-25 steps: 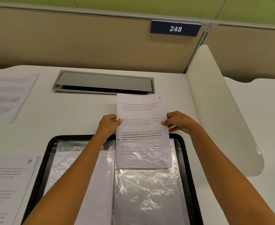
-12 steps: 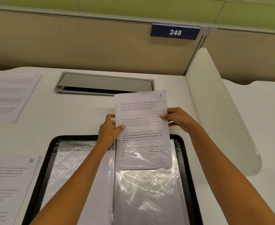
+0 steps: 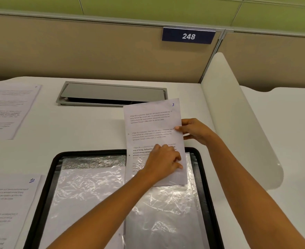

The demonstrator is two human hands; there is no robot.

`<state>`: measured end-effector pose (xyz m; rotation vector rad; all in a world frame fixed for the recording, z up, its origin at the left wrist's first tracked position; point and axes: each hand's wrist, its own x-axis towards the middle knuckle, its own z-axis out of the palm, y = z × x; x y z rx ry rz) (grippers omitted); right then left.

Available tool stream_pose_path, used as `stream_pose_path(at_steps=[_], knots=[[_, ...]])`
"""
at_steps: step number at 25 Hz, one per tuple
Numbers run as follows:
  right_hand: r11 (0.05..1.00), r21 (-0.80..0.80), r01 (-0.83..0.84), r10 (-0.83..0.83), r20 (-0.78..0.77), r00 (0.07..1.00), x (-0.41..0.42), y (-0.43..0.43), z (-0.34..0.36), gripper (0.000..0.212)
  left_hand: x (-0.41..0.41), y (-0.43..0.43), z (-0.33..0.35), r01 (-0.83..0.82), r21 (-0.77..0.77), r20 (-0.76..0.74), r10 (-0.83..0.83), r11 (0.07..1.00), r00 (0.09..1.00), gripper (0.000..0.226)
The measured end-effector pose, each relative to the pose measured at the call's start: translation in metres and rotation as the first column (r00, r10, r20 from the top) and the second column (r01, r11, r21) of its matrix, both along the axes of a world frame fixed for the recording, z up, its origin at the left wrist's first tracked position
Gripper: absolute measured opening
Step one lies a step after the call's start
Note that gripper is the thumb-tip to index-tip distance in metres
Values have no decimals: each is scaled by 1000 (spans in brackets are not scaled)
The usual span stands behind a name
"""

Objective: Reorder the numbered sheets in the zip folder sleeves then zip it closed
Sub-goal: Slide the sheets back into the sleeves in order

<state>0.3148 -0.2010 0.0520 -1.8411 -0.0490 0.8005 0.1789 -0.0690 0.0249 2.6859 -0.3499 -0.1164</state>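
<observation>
Clear, crinkled plastic fills the nearest part of our view. It belongs to the two sleeves of the open zip folder [image 3: 38, 203], whose black rim frames them flat on the white desk [image 3: 94, 133]. The left sleeve [image 3: 87, 193] shows a white page inside, and the right sleeve [image 3: 166, 216] glares with reflections. Beside the folder on the left lies a sheet numbered 10 [image 3: 7, 203].

Our forearms reach across the folder. The left hand [image 3: 163, 162] lies on the lower half of the sheet numbered 3 [image 3: 151, 123], fingers bent toward its right edge. We cannot tell whether they only press or pinch something there. The sheet's long axis runs near to far, the far end leaning slightly left. Its text reads upright to us, with the handwritten 3 in the far right corner. Its near end overlaps the far end of the right sleeve and looks to sit under the plastic, while its far half passes over the folder's rim above the desk. The right hand [image 3: 194, 131] pinches the sheet's right edge about mid-length, thumb on top, fingers behind.

Farther off, more printed sheets [image 3: 9, 110] lie at the desk's left. A grey cable hatch [image 3: 112, 94] sits just beyond the sheet's far end. A curved white divider [image 3: 238, 123] rises on the right, and a blue plate reading 248 [image 3: 188, 35] hangs on the beige partition [image 3: 76, 51].
</observation>
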Motion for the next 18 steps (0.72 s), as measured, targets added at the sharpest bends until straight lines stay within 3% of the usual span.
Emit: stream_pose_path(at_steps=[3, 8, 18], knots=[[1000, 5, -3, 3, -5, 1000, 0, -2, 0, 25, 1, -16, -10, -10, 56, 64, 7, 998, 998, 27], [997, -56, -47, 46, -20, 999, 1, -2, -3, 27, 8, -25, -8, -80, 14, 131, 78, 997, 988, 21], [903, -231, -362, 314, -221, 923, 4, -18, -5, 16, 25, -14, -9, -255, -87, 272, 269, 963, 924, 18]])
